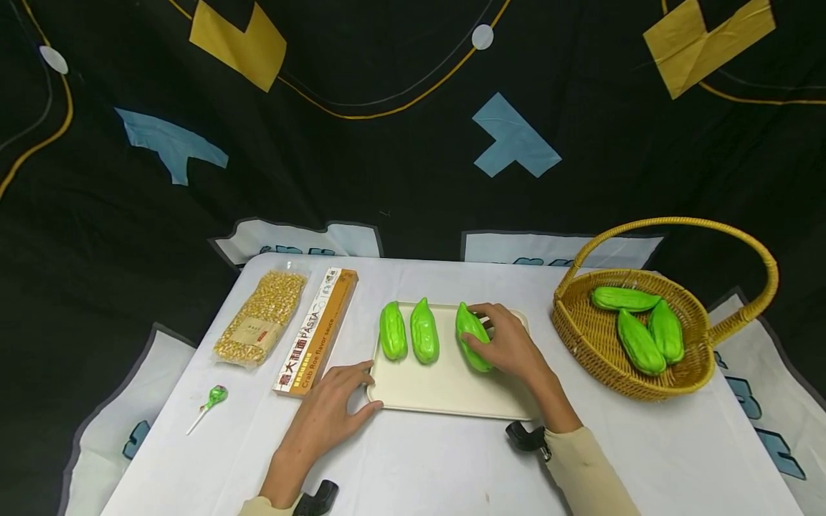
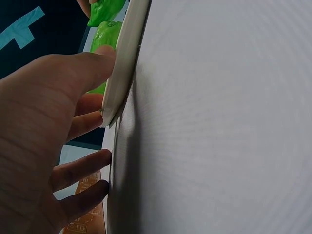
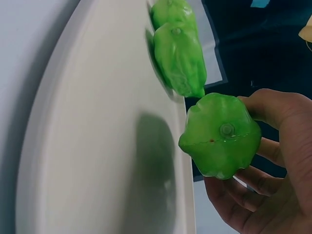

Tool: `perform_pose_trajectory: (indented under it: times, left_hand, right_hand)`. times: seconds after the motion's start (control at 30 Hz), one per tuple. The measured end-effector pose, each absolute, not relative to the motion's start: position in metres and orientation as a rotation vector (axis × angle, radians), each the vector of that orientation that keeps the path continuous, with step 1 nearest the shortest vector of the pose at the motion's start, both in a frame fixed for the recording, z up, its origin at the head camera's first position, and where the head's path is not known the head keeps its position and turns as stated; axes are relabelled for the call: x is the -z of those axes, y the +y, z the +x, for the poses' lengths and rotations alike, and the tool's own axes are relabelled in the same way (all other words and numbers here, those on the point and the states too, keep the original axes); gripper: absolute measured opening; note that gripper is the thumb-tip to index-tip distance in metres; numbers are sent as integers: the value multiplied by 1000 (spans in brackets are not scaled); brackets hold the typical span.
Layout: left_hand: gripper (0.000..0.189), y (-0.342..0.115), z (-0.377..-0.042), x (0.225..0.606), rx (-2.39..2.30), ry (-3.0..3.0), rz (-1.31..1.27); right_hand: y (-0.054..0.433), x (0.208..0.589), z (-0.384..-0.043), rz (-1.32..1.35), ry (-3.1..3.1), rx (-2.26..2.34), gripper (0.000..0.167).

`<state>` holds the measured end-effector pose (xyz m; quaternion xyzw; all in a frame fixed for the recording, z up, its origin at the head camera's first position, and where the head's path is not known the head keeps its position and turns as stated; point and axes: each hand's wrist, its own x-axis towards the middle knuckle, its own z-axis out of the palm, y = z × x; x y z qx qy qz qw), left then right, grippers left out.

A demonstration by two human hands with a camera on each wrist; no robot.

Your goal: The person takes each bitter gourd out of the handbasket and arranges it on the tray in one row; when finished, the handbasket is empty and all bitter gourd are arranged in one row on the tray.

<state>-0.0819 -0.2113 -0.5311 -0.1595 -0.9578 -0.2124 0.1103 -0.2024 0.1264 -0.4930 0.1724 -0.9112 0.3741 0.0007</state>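
My right hand (image 1: 506, 340) grips a bright green, ribbed bitter melon (image 1: 473, 335) over the cream tray (image 1: 419, 393), thumb on one side and fingers on the other. In the right wrist view its round end (image 3: 220, 136) faces the camera, and a shadow falls on the tray below. Two more bitter melons, one at the far left (image 1: 393, 331) and one beside it (image 1: 424, 331), lie side by side on the tray. My left hand (image 1: 329, 412) rests at the tray's near left corner, fingers spread, the thumb touching the rim (image 2: 122, 63) in the left wrist view.
A wicker basket (image 1: 581, 351) with a tall handle stands at the right, holding three bitter melons. To the left lie a pasta box (image 1: 317, 330), a bag of yellow kernels (image 1: 264, 315) and a green lollipop (image 1: 217, 394). Behind the white table (image 1: 413, 466) hangs a dark cloth.
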Motion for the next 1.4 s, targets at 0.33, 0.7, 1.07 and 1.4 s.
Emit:
perform_pose_trajectory:
  times: [0.33, 0.7, 1.07, 1.4]
  left_hand:
    - [38, -211, -82, 529, 643, -2838, -461]
    - [37, -212, -82, 530, 645, -2823, -469]
    - [37, -212, -82, 531, 643, -2833, -465]
    - [37, -212, -82, 530, 634, -2827, -468]
  right_hand:
    - [111, 494, -205, 556, -2853, -1195, 55]
    - [97, 500, -208, 514, -2882, -1196, 55]
    - [86, 500, -214, 492, -2870, -1217, 54]
    - [78, 505, -212, 426, -2883, -1274, 52]
